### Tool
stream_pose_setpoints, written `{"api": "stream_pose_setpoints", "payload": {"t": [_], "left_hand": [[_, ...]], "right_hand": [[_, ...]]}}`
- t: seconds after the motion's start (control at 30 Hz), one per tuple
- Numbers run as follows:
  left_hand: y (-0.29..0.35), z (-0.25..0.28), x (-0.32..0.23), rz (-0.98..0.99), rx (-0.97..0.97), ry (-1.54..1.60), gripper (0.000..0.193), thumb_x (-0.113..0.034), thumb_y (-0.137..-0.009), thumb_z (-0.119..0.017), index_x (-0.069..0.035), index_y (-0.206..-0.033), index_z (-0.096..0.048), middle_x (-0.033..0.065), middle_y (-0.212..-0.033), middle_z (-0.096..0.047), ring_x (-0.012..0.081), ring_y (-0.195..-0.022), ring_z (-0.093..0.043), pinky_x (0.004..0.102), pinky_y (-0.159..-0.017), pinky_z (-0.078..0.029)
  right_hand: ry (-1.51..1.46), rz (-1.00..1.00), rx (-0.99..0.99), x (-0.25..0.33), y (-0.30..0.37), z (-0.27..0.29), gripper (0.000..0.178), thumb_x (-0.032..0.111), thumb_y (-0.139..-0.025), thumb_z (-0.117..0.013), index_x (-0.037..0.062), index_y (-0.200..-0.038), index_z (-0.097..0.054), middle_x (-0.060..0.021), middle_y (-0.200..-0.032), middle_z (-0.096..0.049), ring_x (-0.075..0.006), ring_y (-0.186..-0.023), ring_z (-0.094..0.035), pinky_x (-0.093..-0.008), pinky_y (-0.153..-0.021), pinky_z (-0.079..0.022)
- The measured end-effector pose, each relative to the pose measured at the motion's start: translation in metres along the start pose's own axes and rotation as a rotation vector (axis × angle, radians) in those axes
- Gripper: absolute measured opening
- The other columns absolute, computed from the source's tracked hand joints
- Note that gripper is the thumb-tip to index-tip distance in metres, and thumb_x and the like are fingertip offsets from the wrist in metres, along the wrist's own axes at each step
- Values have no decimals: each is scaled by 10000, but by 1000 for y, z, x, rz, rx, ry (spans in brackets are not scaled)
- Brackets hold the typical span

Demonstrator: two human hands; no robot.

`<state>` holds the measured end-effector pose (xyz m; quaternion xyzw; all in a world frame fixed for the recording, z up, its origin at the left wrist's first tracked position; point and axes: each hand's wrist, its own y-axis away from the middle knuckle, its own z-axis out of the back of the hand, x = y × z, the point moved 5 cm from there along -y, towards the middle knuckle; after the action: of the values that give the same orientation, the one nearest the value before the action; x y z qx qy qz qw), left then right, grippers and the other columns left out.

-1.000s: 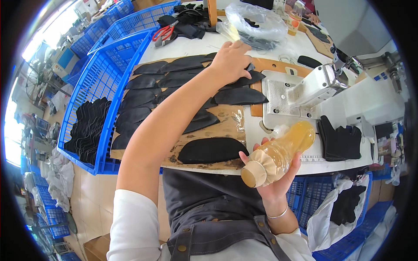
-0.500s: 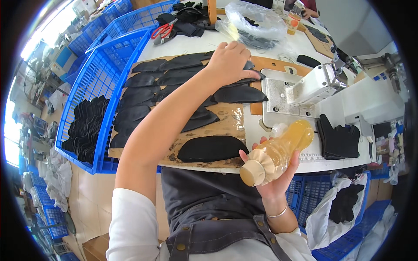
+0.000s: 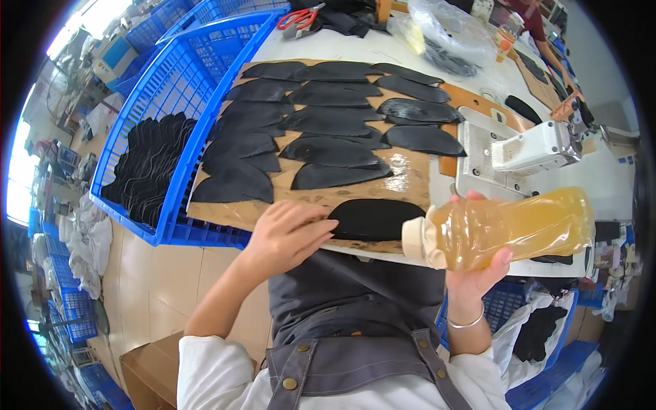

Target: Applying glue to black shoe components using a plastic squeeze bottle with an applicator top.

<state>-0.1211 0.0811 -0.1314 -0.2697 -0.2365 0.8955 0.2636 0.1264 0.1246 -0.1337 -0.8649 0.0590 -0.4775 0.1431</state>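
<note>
My right hand (image 3: 478, 277) is wrapped round a clear plastic bottle (image 3: 516, 225) of yellowish liquid. The bottle lies almost level above the table edge, its beige cloth-like wrapped neck pointing left. Below that neck rests a black half-oval piece (image 3: 376, 219) on the brown board (image 3: 410, 181). At the left end of this piece my left hand (image 3: 290, 236) has its fingers stretched out, tips touching or just over it; the thumb is hidden. Farther back, several rows of overlapping black curved pieces (image 3: 328, 120) cover the board, some with a shiny wet look.
A blue crate (image 3: 160, 222) with stacked black pieces stands at the left. White machine parts (image 3: 526, 150) are at the right of the board. Red-handled cutters (image 3: 301, 18), a clear plastic bag (image 3: 454, 34) and another bottle (image 3: 507, 39) are at the back. Another person's arm (image 3: 557, 61) shows at far right.
My left hand has come back from the far rows to the near black piece. The bottle has turned more level and its neck has moved right. The whole view has shifted.
</note>
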Motion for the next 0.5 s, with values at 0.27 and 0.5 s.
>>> {"api": "stream_pose_setpoints", "payload": {"t": [0.27,0.5], "left_hand": [[33,-14,8,-128,-266,-46,229,-75,-659,-645,-50,-887,-643,49,-840,-659,219,-827,-648,301,-637,-518],[38,-14,12,-123,-322,-29,214,-88,-658,-637,-62,-870,-650,38,-836,-660,202,-827,-650,296,-659,-525]], "right_hand": [[853,275,600,-12,-22,-99,630,269,-750,-708,1,-1241,-418,-183,-1180,-519,-265,-1081,-522,-365,-905,-446],[854,260,703,-30,-14,-128,600,73,-702,-745,-18,-1210,-439,-147,-1161,-540,-213,-1018,-548,-313,-837,-472]]}}
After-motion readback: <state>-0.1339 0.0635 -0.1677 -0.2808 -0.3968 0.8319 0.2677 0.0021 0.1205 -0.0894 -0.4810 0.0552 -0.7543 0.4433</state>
